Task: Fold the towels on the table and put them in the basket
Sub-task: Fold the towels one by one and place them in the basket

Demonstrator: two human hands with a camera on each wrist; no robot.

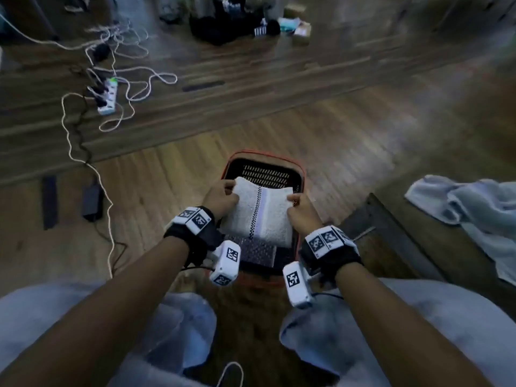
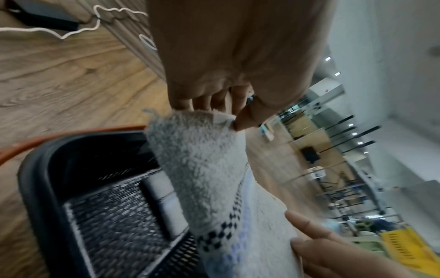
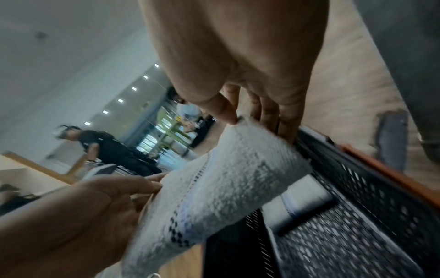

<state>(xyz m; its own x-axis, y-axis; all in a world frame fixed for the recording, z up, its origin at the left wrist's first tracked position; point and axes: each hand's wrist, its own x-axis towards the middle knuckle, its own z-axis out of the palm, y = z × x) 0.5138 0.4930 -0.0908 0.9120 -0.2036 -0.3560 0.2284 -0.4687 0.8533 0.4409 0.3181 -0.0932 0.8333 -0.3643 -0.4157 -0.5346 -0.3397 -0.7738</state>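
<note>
A folded white towel [image 1: 259, 213] with a dark checkered stripe and a pale blue band hangs over the black basket [image 1: 237, 166] with an orange rim, on the floor. My left hand [image 1: 220, 195] pinches the towel's far left corner, and my right hand [image 1: 300, 203] pinches its far right corner. The left wrist view shows my thumb and fingers [image 2: 245, 118] clamped on the towel [image 2: 202, 169] above the basket's mesh bottom [image 2: 114, 225]. From the right wrist, the same towel [image 3: 226, 178] is gripped by the right hand [image 3: 252, 116]. A dark folded cloth [image 1: 257, 251] lies inside the basket.
Rumpled pale blue towels [image 1: 472, 205] lie on the wooden table [image 1: 405, 247] to the right. Cables and a power strip [image 1: 107, 96] sprawl on the floor at the left, with a black adapter [image 1: 92, 199]. Another person [image 3: 107, 146] stands far off.
</note>
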